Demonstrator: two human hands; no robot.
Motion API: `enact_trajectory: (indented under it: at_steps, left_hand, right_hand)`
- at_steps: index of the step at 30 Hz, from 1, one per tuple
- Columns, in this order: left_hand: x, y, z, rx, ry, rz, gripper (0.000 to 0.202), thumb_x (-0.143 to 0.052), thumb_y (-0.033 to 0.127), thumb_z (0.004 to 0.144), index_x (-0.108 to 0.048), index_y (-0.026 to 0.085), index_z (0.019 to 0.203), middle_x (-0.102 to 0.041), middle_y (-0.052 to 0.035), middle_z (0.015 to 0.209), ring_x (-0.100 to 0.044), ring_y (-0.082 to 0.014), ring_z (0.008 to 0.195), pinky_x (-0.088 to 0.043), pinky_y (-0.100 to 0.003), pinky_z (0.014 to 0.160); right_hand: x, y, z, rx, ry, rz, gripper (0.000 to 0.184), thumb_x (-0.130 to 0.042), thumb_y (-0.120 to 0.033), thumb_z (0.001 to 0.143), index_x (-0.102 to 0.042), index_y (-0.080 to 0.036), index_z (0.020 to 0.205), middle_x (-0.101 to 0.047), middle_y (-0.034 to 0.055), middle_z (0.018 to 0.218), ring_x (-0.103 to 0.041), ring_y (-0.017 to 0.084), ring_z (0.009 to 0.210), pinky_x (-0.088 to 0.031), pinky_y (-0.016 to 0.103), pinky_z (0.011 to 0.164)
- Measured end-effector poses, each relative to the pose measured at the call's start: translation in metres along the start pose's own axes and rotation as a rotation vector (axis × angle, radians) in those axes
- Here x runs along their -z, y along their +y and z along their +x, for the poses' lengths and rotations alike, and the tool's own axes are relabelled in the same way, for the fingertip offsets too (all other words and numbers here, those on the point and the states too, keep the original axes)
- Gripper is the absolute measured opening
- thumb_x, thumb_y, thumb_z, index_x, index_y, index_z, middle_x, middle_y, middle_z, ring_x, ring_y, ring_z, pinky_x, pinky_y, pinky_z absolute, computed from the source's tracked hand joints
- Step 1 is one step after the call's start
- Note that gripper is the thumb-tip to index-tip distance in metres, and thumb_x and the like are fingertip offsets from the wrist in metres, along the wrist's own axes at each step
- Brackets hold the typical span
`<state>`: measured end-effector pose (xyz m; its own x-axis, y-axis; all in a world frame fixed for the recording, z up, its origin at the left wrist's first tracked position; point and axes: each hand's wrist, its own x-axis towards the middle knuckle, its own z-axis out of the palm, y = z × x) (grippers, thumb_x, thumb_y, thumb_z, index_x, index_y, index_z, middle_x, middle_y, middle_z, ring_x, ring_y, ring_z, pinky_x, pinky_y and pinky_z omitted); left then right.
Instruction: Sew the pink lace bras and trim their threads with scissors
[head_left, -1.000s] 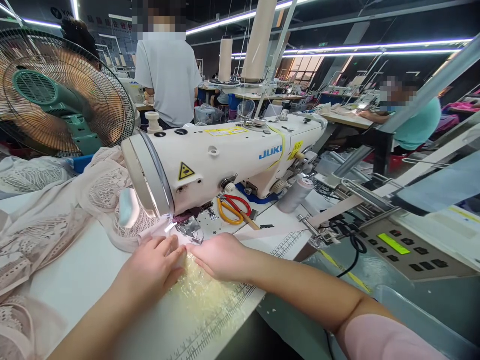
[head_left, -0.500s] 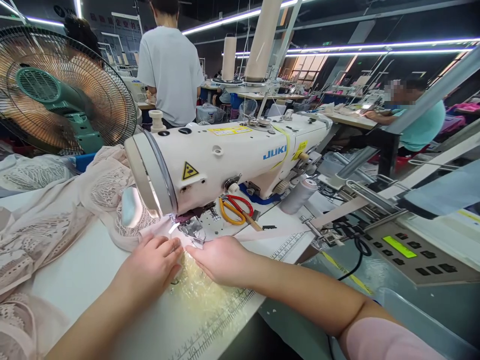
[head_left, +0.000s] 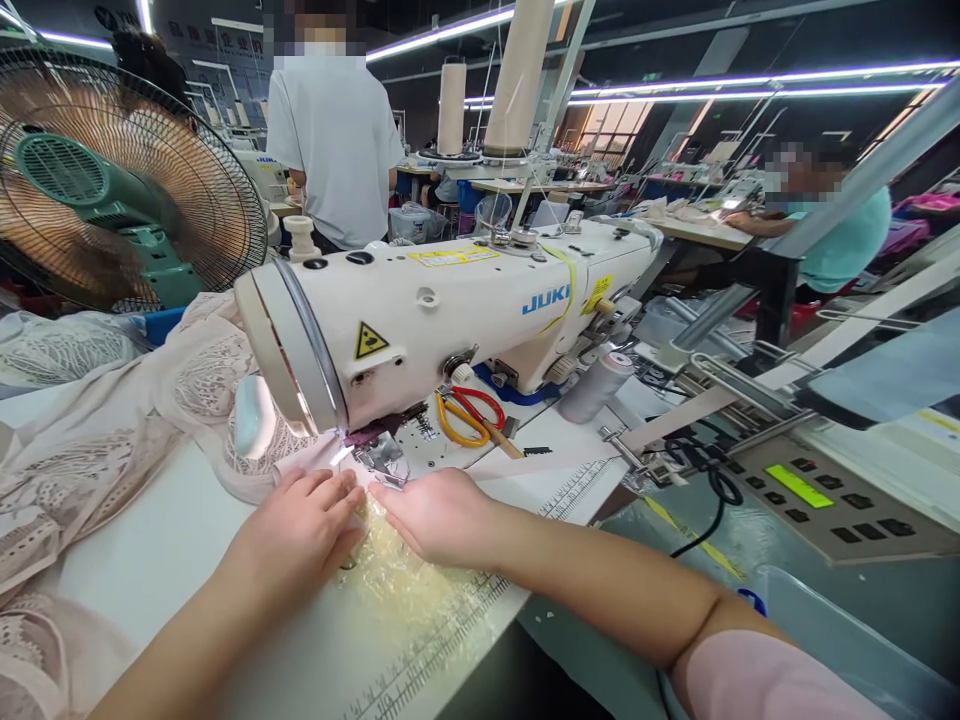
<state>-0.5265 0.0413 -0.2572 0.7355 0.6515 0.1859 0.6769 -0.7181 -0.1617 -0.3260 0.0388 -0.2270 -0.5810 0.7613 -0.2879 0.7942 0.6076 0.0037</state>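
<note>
One fan [head_left: 67, 175] shows at far left, beyond lace garments [head_left: 82, 475] heaped on the counter [head_left: 157, 545]. The left hand [head_left: 300, 520] lies palm down, its fingers close together and slightly bent, resting on pale pink cloth [head_left: 301, 459]; whether they pinch it I cannot tell. That cloth lies below the near end of the machine [head_left: 420, 330], just left of the metal foot [head_left: 386, 460]; whether it joins the lace beside it is unclear. In the background stands a person in a white shirt [head_left: 334, 140], back turned. Crumpled yellowish film [head_left: 405, 580] lies on the counter between and in front of the hands. The right hand [head_left: 442, 515] points inward, its fingers narrow, tips near the foot and the left hand's; their grip is hidden. Beyond it, red and yellow handles [head_left: 454, 435] lie beside the machine's base. Farther right are a grey spool [head_left: 600, 385], a pale strip [head_left: 679, 418] at a metal guide, a panel [head_left: 814, 520] with a lit screen, and a clear tub [head_left: 847, 625].
</note>
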Motion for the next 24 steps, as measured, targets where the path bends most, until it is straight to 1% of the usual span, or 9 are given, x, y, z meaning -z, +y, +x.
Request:
enact_trajectory:
  at_steps: [3, 5, 9, 14, 17, 19, 21, 22, 24]
  left_hand:
    - [-0.003, -0.004, 0.001, -0.013, 0.036, 0.061, 0.034, -0.043, 0.029, 0.091, -0.068, 0.013, 0.107, -0.069, -0.0108, 0.113, -0.064, -0.0278, 0.095, -0.052, -0.043, 0.08]
    - [-0.004, -0.007, 0.001, -0.018, 0.064, 0.108, 0.037, -0.04, 0.03, 0.093, -0.068, 0.012, 0.107, -0.07, -0.0116, 0.112, -0.064, -0.0281, 0.094, -0.051, -0.045, 0.082]
    - [-0.007, -0.011, 0.0, 0.031, 0.067, 0.159, 0.038, -0.038, 0.031, 0.094, -0.069, 0.013, 0.107, -0.07, -0.0118, 0.11, -0.065, -0.0276, 0.091, -0.048, -0.049, 0.087]
    - [-0.01, -0.011, 0.0, 0.111, 0.067, 0.155, 0.039, -0.034, 0.03, 0.095, -0.068, 0.015, 0.109, -0.071, -0.012, 0.107, -0.063, -0.0279, 0.102, -0.041, -0.05, 0.097]
    - [-0.009, -0.01, 0.0, 0.146, 0.07, 0.193, 0.038, -0.034, 0.027, 0.095, -0.068, 0.015, 0.107, -0.07, -0.0137, 0.107, -0.059, -0.0314, 0.109, -0.036, -0.057, 0.098]
    - [-0.008, -0.009, 0.0, 0.18, 0.057, 0.255, 0.036, -0.035, 0.024, 0.094, -0.068, 0.015, 0.104, -0.069, -0.0147, 0.108, -0.056, -0.0349, 0.113, -0.031, -0.065, 0.098]
    - [-0.005, -0.009, -0.001, 0.208, 0.052, 0.303, 0.033, -0.036, 0.02, 0.093, -0.068, 0.017, 0.1, -0.069, -0.0147, 0.105, -0.054, -0.0365, 0.114, -0.027, -0.07, 0.097]
    - [-0.003, -0.008, -0.002, 0.222, 0.043, 0.314, 0.032, -0.037, 0.018, 0.092, -0.068, 0.017, 0.094, -0.069, -0.0139, 0.1, -0.056, -0.0355, 0.111, -0.027, -0.07, 0.097]
    - [0.001, -0.006, -0.005, 0.26, -0.006, 0.294, 0.033, -0.036, 0.016, 0.091, -0.066, 0.018, 0.08, -0.067, -0.011, 0.088, -0.061, -0.0298, 0.096, -0.034, -0.062, 0.097]
  right_hand:
    - [-0.003, 0.0, 0.001, 0.001, 0.008, -0.01, 0.057, -0.048, -0.024, 0.088, -0.033, -0.02, 0.143, -0.071, 0.0059, 0.083, -0.066, 0.022, 0.072, -0.03, 0.028, 0.045]
    - [-0.004, 0.0, 0.001, 0.009, 0.018, -0.009, 0.056, -0.047, -0.024, 0.089, -0.034, -0.019, 0.143, -0.071, 0.0059, 0.083, -0.065, 0.022, 0.071, -0.031, 0.028, 0.045]
    - [-0.004, 0.0, 0.001, 0.005, 0.028, 0.001, 0.054, -0.047, -0.023, 0.088, -0.036, -0.019, 0.141, -0.071, 0.006, 0.083, -0.065, 0.021, 0.07, -0.031, 0.027, 0.045]
    - [-0.008, 0.0, 0.001, 0.017, 0.068, 0.023, 0.051, -0.045, -0.022, 0.088, -0.039, -0.017, 0.138, -0.07, 0.0068, 0.079, -0.064, 0.021, 0.066, -0.031, 0.028, 0.045]
    - [-0.011, 0.001, 0.001, 0.016, 0.088, 0.029, 0.049, -0.045, -0.023, 0.088, -0.042, -0.018, 0.137, -0.07, 0.0073, 0.082, -0.064, 0.021, 0.066, -0.031, 0.027, 0.045]
    - [-0.011, 0.001, 0.001, 0.015, 0.084, 0.037, 0.049, -0.045, -0.022, 0.088, -0.042, -0.018, 0.136, -0.07, 0.0071, 0.083, -0.064, 0.02, 0.066, -0.031, 0.026, 0.046]
    - [-0.011, 0.001, 0.001, 0.017, 0.071, 0.047, 0.05, -0.046, -0.022, 0.088, -0.041, -0.018, 0.137, -0.07, 0.0071, 0.085, -0.063, 0.019, 0.067, -0.032, 0.025, 0.047]
    - [-0.01, 0.002, 0.001, 0.019, 0.064, 0.056, 0.051, -0.046, -0.022, 0.088, -0.04, -0.018, 0.138, -0.07, 0.0071, 0.085, -0.063, 0.019, 0.067, -0.032, 0.025, 0.048]
    - [-0.01, 0.003, 0.0, 0.022, 0.058, 0.077, 0.052, -0.046, -0.022, 0.088, -0.038, -0.018, 0.139, -0.07, 0.0069, 0.085, -0.064, 0.02, 0.068, -0.032, 0.026, 0.048]
